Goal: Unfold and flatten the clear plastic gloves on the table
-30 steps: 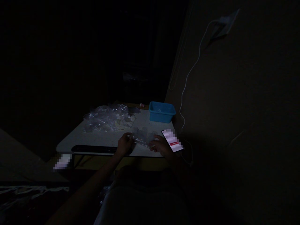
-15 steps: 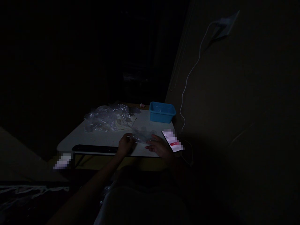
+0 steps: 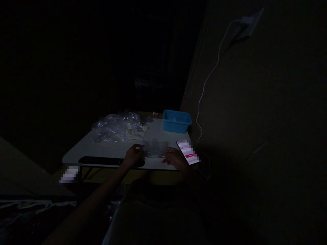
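A small clear plastic bag is stretched between my two hands above the front part of the white table. My left hand pinches its left edge. At its right edge, the thumb and fingers of my right hand are closed on the plastic, the lower fingers somewhat apart. Faint round shapes show at the bag's far side; the dim light hides what they are. Just right of my right hand lies a lit phone.
A heap of crumpled clear plastic covers the table's back left. A blue basin stands at the back right, with a small pinkish-white item nearby. A white cable runs down the wall from an outlet. A dark slot lies along the front edge.
My hands have moved slightly apart, the left one leftward. The plastic between them now looks flatter and more spread out.
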Available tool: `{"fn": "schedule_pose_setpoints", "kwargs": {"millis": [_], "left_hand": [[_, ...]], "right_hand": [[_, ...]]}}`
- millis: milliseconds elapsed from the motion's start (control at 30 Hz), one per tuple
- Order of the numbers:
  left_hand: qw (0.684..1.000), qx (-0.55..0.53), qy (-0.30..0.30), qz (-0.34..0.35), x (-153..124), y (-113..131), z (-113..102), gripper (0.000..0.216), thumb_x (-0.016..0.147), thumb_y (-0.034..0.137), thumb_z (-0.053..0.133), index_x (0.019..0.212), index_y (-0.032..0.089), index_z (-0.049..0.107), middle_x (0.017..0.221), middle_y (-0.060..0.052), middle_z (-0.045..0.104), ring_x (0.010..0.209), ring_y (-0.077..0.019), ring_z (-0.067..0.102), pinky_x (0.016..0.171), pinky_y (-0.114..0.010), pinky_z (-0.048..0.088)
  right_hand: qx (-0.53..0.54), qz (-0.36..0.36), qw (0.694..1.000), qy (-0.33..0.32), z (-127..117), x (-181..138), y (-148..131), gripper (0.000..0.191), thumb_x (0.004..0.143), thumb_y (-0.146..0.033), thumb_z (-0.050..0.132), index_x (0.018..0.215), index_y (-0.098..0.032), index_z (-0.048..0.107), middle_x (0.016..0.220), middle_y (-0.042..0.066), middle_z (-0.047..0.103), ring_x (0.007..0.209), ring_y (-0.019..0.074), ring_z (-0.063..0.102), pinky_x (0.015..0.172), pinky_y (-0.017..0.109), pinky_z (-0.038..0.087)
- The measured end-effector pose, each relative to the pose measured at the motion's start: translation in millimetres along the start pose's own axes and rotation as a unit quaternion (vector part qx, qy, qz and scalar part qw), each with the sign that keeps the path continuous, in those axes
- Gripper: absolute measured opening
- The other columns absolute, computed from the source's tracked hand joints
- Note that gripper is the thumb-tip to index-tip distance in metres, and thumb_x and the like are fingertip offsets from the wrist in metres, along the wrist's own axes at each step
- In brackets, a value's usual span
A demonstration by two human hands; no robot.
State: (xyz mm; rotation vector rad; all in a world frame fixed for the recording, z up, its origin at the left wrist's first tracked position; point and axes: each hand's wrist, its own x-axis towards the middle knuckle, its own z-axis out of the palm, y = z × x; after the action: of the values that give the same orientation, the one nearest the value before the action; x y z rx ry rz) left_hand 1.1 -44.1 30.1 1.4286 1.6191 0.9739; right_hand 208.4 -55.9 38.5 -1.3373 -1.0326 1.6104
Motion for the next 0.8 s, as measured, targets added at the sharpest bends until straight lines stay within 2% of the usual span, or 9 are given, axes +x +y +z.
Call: {"fn": "schedule_pose_setpoints", "kwargs": {"millis": [133,233,333,433,567,667,800], "left_hand": [[0.970,0.232,0.037,0.064,-2,-5,-13,0.030,0.074,0.039,0.051,0.096,0.021,0.056,0.076,-0.003,0.067,0.073,-0.0180,0.063,0.059,-0.024,0.044],[0.943,0.306,0.056,0.121,-6,-5,-14,0.031,0.080,0.040,0.041,0.098,0.020,0.058,0.086,-0.005,0.067,0.082,-0.0185,0.062,0.066,-0.025,0.045],[0.912,0.340,0.042,0.225,-10,-2,-4,0.032,0.082,0.030,0.037,0.101,0.017,0.059,0.099,-0.008,0.064,0.093,-0.0192,0.058,0.079,-0.028,0.043],[0.890,0.351,0.016,0.289,-12,-3,10,0.034,0.084,0.027,0.034,0.109,0.016,0.056,0.108,-0.009,0.061,0.098,-0.0200,0.055,0.085,-0.032,0.042],[0.869,0.381,0.005,0.315,-16,-11,24,0.036,0.086,0.028,0.033,0.114,0.015,0.051,0.117,-0.011,0.056,0.106,-0.0207,0.051,0.088,-0.036,0.040],[0.852,0.410,0.009,0.325,-18,-15,26,0.038,0.085,0.026,0.034,0.118,0.014,0.048,0.124,-0.012,0.050,0.115,-0.0234,0.044,0.091,-0.039,0.037],[0.847,0.423,-0.005,0.323,-18,-18,25,0.041,0.087,0.027,0.028,0.122,0.015,0.044,0.130,-0.011,0.045,0.121,-0.0230,0.037,0.093,-0.042,0.035]], "right_hand": [[-0.093,-0.010,0.994,0.053,6,-5,-6,0.050,0.068,-0.011,0.054,0.117,-0.013,0.042,0.055,-0.004,0.059,0.036,0.0077,0.050,0.036,0.017,0.030],[-0.128,-0.017,0.989,0.069,7,-10,-8,0.048,0.070,-0.012,0.053,0.117,-0.013,0.042,0.052,-0.005,0.057,0.035,0.0066,0.047,0.035,0.017,0.028],[-0.127,-0.030,0.989,0.071,7,-13,-7,0.049,0.068,-0.012,0.055,0.116,-0.014,0.043,0.055,-0.005,0.057,0.036,0.0067,0.047,0.035,0.018,0.029],[-0.099,-0.024,0.992,0.070,6,-12,-2,0.049,0.065,-0.011,0.057,0.113,-0.016,0.045,0.057,-0.005,0.058,0.037,0.0071,0.048,0.036,0.018,0.030],[-0.016,0.006,0.999,0.035,4,-7,4,0.049,0.064,-0.011,0.058,0.111,-0.017,0.043,0.052,-0.006,0.055,0.036,0.0073,0.046,0.037,0.018,0.029],[0.062,0.035,0.997,-0.010,2,-4,4,0.045,0.064,-0.011,0.057,0.106,-0.021,0.043,0.053,-0.008,0.054,0.035,0.0062,0.042,0.037,0.017,0.028],[0.099,0.051,0.992,-0.059,-2,-3,1,0.040,0.065,-0.011,0.055,0.100,-0.025,0.040,0.059,-0.007,0.057,0.036,0.0069,0.044,0.038,0.017,0.029]]}}
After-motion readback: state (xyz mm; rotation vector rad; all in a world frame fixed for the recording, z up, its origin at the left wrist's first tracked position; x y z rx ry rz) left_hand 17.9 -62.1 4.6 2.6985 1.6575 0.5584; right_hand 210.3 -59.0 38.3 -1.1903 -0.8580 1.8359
